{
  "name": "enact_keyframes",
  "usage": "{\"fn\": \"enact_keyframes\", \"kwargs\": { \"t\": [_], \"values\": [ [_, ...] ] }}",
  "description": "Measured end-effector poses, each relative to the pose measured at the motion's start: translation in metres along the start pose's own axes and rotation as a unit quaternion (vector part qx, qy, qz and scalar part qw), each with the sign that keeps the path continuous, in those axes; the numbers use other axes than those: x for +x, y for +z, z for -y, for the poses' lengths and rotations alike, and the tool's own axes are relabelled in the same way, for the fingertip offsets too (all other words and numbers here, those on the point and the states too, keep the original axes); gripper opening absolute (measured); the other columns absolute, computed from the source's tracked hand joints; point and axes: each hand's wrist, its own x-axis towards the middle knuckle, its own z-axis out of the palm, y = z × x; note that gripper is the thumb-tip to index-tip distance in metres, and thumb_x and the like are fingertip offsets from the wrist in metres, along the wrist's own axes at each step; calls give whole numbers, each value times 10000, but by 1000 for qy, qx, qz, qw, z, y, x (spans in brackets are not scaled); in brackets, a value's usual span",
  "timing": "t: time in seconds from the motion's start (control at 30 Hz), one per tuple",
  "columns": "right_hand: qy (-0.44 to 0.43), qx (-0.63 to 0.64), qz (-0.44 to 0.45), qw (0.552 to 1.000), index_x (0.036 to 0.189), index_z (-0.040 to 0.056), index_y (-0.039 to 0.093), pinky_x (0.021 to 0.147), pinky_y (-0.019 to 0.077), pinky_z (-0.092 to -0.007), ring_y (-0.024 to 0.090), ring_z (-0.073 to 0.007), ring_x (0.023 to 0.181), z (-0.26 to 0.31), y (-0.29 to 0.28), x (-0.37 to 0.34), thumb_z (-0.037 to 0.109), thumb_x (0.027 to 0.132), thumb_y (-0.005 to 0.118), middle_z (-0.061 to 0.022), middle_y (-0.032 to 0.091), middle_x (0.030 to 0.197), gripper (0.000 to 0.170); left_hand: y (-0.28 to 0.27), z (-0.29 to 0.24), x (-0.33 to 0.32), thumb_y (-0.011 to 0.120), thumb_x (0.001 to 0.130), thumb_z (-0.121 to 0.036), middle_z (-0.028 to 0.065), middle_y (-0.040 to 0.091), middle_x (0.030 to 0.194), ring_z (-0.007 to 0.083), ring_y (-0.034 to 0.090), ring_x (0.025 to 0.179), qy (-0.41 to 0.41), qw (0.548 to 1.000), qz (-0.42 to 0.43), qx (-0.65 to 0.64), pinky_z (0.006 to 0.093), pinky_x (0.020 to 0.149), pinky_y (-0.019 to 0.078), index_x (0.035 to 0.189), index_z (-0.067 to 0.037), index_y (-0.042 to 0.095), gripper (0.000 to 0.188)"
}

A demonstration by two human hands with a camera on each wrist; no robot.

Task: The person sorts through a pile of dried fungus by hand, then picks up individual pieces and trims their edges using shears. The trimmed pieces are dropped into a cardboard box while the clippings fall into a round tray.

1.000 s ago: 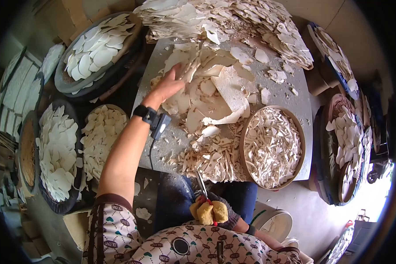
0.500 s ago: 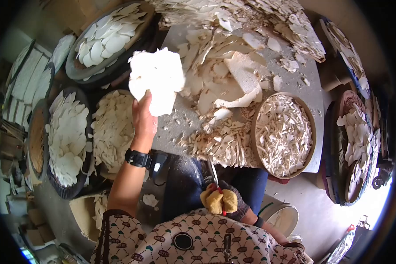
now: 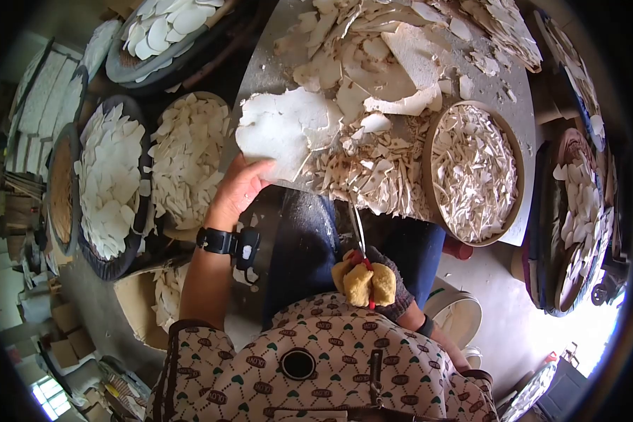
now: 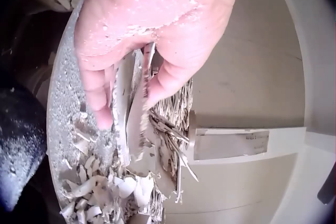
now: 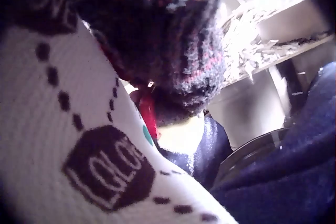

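Table [image 3: 260,74]: grey, strewn with crumbs, its near edge above dark trousers [image 3: 295,257]. At far left we record stacked cartons [image 3: 70,330]; at far right, glare across the floor [image 3: 496,285].

Containers, left to right: dark-rimmed tray [image 3: 112,269] heaped with broad white flakes [image 3: 111,181]; cardboard box [image 3: 135,302], top open, pieces inside; round tray behind it, full of smaller chips [image 3: 186,155]; white bucket [image 3: 469,316] on the floor; tan-rimmed tray [image 3: 518,176] at the table's right edge, filled with narrow slivers [image 3: 475,176]; dark-sided tray [image 3: 543,239] bearing overlapping flakes.

Materials, left to right: left hand [image 3: 239,193], bare and dusty, thumb and fingers partly apart, pinching a pale sheet [image 3: 281,130], layered, ragged-edged, over the table's near left corner. Beside it we list brittle curled scraps [image 3: 376,176] and larger curved pieces behind. Right hand [image 3: 395,281], in dark knit, grips a red-handled tool, its metal blade [image 3: 359,228] pointing forward; yellow foam [image 3: 362,283] hides most fingers, so we cannot tell how tightly they close.
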Motion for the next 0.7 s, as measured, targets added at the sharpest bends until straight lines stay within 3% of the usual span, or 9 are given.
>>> {"fn": "enact_keyframes", "kwargs": {
  "t": [0.07,0.17,0.27,0.33,0.43,0.53,0.57,0.67,0.7],
  "values": [
    [71,103,-75,989,1007,-10,510,821,444,-274,534,-147,894,10,9,1,55,878,483,-66,538,949,147,-1,4,-5,609,785,-48,108,575,1028,227,586,942,0,996,-56,74,396,754,527,1138,7,455,389],
    [105,139,-138,975,988,-16,501,813,453,-290,540,-160,862,21,24,1,68,890,467,-65,538,906,133,-13,8,-10,608,793,-41,126,571,1028,218,602,901,-17,982,-99,158,344,701,549,1145,19,432,399],
    [127,241,-125,954,985,-18,501,820,455,-299,548,-172,862,27,32,-2,95,905,451,-71,542,900,147,-11,13,-19,603,805,-47,134,566,1036,203,605,896,13,974,-127,185,311,657,557,1141,18,432,384],
    [142,376,-45,915,993,-21,504,824,455,-302,550,-176,869,20,22,-4,100,909,446,-74,544,906,158,-8,18,-26,601,812,-59,137,563,1044,198,602,908,39,976,-143,161,304,649,559,1137,22,434,374],
    [185,408,-42,893,1012,-28,505,838,454,-306,552,-184,885,-1,-1,-1,112,919,430,-85,552,935,184,-7,25,-28,599,809,-62,128,560,1039,185,614,834,119,966,-168,155,301,643,561,1110,8,446,345],
    [134,306,4,943,1026,-34,503,844,454,-306,555,-186,892,8,13,-6,111,923,415,-95,559,962,199,-15,22,-53,596,810,-52,132,548,1072,197,603,883,119,966,-200,115,322,682,558,1164,9,426,397],
    [137,303,-12,943,1022,-37,504,844,454,-304,556,-185,891,7,12,-8,114,921,419,-94,562,956,200,-18,23,-68,570,830,-48,139,538,1103,236,579,967,123,966,-215,72,373,782,535,1229,7,380,445],
    [151,301,-29,941,1027,-38,502,831,460,-280,557,-160,877,7,13,-9,87,911,427,-80,558,939,186,-56,39,-125,547,837,-25,138,514,1129,249,541,1022,167,925,-341,23,405,832,506,1231,0,378,430],
    [156,306,-19,939,1041,-35,496,817,466,-260,555,-140,865,14,20,-9,55,903,429,-67,548,933,178,-90,55,-153,619,779,-111,158,514,1143,297,544,987,186,818,-410,358,423,848,469,1149,10,471,416]
  ]
}}
